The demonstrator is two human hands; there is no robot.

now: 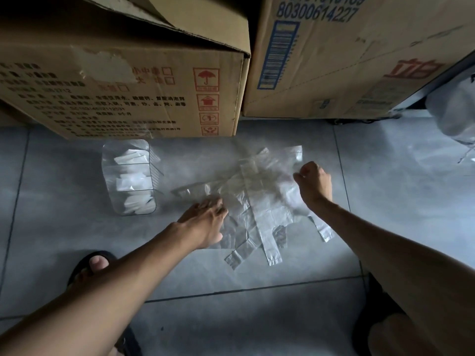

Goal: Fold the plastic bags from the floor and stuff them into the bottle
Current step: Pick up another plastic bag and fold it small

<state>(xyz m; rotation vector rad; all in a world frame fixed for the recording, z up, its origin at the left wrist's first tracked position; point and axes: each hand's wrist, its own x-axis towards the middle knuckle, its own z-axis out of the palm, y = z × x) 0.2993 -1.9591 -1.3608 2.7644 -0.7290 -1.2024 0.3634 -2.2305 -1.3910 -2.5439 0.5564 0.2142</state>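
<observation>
Grey tiled floor point(231, 317), dim light, dark grout lines. At the back, a left box point(128, 86) with a torn flap and a right box point(347, 60) with a blue barcode, side by side. In front, clear bags point(259, 201) lie spread flat on the tiles. Just to their left sits the clear bottle point(109, 176), folded white pieces inside. Left hand point(205, 222) presses the bags' left edge, fingers straight and slightly spread; right hand point(314, 182) pinches the right edge, fingers curled.
</observation>
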